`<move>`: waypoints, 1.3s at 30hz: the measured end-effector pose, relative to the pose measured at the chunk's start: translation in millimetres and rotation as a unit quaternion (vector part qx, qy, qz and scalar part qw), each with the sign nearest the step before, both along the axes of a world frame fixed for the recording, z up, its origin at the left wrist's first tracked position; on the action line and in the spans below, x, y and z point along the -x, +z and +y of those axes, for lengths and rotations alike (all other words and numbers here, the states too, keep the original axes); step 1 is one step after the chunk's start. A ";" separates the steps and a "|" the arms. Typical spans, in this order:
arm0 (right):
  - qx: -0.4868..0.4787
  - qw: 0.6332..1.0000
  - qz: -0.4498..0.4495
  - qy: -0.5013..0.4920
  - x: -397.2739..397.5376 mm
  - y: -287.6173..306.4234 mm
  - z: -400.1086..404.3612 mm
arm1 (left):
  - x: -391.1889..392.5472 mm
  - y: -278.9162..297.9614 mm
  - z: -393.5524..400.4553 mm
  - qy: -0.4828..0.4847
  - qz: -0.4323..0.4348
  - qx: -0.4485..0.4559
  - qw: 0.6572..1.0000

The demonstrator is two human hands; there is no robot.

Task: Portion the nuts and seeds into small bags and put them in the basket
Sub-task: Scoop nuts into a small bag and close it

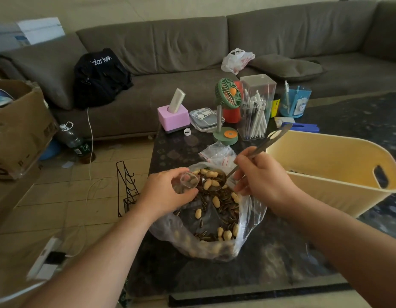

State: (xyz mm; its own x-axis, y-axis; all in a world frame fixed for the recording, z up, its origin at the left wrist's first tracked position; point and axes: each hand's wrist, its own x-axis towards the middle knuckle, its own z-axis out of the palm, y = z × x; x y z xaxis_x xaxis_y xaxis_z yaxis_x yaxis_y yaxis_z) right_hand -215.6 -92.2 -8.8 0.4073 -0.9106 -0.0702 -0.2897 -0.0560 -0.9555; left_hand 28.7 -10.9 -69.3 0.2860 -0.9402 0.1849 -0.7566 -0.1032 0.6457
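Left hand (170, 190) pinches open a small clear bag (189, 180) just left of the loaded spoon bowl (211, 182), whose handle runs up-right through the gripping right hand (259, 176), both over the nut-and-seed sack (215, 218); yellow basket (339, 174) right.

Dark marble table (281, 258) under nut bag (215, 245), yellow basket (321, 192), fan (228, 130).
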 end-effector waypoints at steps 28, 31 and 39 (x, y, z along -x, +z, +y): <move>0.470 0.851 0.158 0.174 2.1 -12.6 7.0 | 17.2 -8.5 -7.1 0.013 -0.044 -0.002 0.999; 0.448 0.871 0.144 0.140 4.0 -11.7 2.8 | 14.2 -10.6 -6.0 0.025 -0.012 -0.009 1.000; 0.338 0.931 0.111 0.082 10.1 -5.9 -6.5 | 5.6 -6.5 -1.9 0.019 0.025 -0.033 0.999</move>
State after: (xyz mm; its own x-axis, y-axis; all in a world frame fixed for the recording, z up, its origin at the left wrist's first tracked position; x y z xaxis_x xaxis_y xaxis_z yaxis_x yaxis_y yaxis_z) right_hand -225.7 -98.7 -14.7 0.5894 -0.7033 0.3975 -0.4105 -0.6845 -0.6024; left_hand 23.1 -12.8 -75.8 0.3289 -0.9382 0.1078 -0.7182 -0.1744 0.6736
